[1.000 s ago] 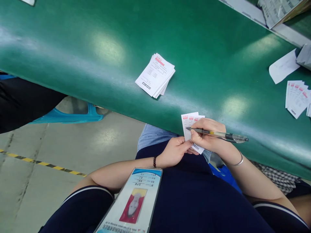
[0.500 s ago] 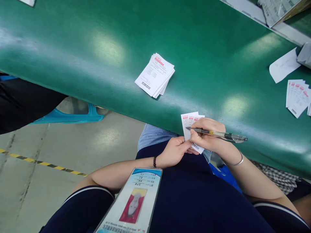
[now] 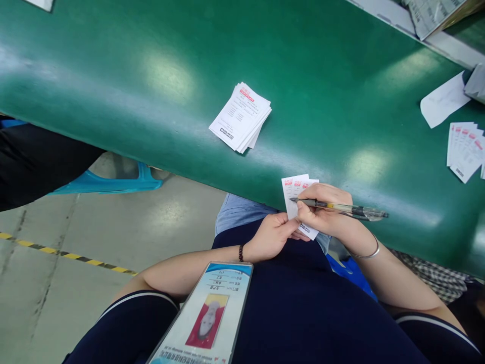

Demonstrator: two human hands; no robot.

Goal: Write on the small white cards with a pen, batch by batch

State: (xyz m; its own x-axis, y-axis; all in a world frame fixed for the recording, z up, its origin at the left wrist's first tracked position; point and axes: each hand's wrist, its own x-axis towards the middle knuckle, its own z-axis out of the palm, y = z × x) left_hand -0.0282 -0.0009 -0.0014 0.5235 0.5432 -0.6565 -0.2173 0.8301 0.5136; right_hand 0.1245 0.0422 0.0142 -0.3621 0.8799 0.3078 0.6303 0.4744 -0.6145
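Note:
Several fanned white certificate cards (image 3: 287, 191) with red headings lie at the near edge of the green table (image 3: 322, 91). My left hand (image 3: 273, 233) is closed on their lower end, thumb on top. In my right hand (image 3: 326, 206) is a pen (image 3: 341, 207), its tip at the face of the leftmost card; the hand covers much of the other cards. Farther up the table sits a loose stack of certificate cards (image 3: 240, 119), out of reach of both hands' grip.
More fanned cards (image 3: 464, 154) and a white paper piece (image 3: 443, 101) lie at the right. A box (image 3: 435, 17) stands at the top right. On the left, a blue stool (image 3: 102, 183) and a person's dark-clothed leg (image 3: 41, 162) are beside the table.
The pen's rear end has swung very slightly to the right and up, its tip staying at the same card. The hands and cards hold almost the same place.

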